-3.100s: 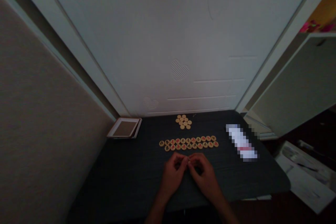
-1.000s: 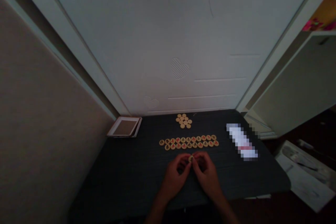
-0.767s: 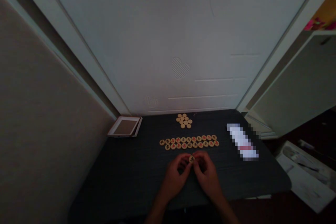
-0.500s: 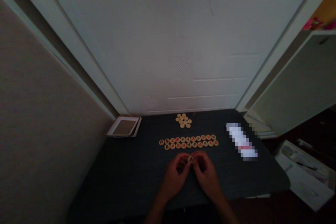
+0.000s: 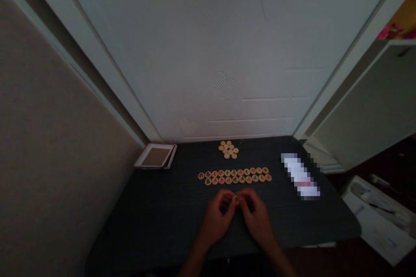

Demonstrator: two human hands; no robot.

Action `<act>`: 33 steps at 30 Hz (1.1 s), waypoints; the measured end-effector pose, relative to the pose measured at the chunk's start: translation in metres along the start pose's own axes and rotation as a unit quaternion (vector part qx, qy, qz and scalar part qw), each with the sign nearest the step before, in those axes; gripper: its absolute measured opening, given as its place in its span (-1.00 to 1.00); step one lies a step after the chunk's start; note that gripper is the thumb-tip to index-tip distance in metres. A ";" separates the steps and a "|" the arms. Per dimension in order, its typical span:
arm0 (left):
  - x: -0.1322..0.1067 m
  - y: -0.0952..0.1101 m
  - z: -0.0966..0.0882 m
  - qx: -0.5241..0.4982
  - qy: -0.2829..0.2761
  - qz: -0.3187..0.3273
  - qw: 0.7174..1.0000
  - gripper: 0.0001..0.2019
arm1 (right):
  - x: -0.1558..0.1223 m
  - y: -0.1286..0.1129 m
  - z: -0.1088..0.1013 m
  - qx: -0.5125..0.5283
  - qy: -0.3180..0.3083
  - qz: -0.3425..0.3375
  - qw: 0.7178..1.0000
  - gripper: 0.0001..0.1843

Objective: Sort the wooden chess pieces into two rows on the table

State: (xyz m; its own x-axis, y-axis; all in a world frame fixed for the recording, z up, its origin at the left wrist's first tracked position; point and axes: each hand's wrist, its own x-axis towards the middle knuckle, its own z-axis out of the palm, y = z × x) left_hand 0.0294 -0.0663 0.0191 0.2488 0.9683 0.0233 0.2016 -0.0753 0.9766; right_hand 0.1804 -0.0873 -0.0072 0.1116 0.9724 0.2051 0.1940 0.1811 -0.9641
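Note:
Between the fingertips of both hands is a round wooden xiangqi piece (image 5: 236, 199), its face now mostly covered by the thumbs. My left hand (image 5: 218, 214) pinches it from the left, and my right hand (image 5: 255, 213) grips it from the right. Just beyond my fingers lie two rows of xiangqi pieces (image 5: 235, 180), face up with red and black characters. Farther back, near the white panel, a loose cluster of plain-looking pieces (image 5: 230, 152) lies with no characters showing.
The dark table (image 5: 156, 220) meets a white panel (image 5: 195, 52) at its back edge. At the back left rests a shallow box (image 5: 173, 156) with a brown inside. A blurred-out white item (image 5: 297, 175) lies on the right. Beyond the right edge stands a white box (image 5: 386, 233).
The held piece has tilted in my fingertips, so less of its character shows. My hands keep nearly the same place, and the view has shifted slightly.

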 end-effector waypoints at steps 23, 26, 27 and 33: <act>0.003 -0.013 -0.082 0.187 0.119 -0.027 0.975 -0.75 | 0.000 0.004 0.002 -0.009 0.016 0.016 1.000 -0.78; 0.006 -0.020 -0.093 0.255 0.130 -0.036 0.957 -0.74 | -0.001 0.004 0.001 -0.011 0.016 0.013 1.000 -0.78; 0.007 -0.021 -0.095 0.269 0.128 -0.039 0.954 -0.74 | -0.001 0.004 0.001 -0.011 0.014 0.014 1.000 -0.78; 0.015 -0.033 -0.100 0.333 0.156 -0.016 0.930 -0.72 | -0.002 0.004 0.002 -0.018 0.015 0.019 1.000 -0.81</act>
State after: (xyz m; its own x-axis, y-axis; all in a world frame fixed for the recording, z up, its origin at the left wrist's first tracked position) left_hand -0.0681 -0.0252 0.0085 -0.0337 0.9866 0.1597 0.7715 -0.0759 0.6317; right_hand 0.1793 -0.0879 -0.0113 0.1482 0.9735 0.1743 0.2247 0.1385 -0.9645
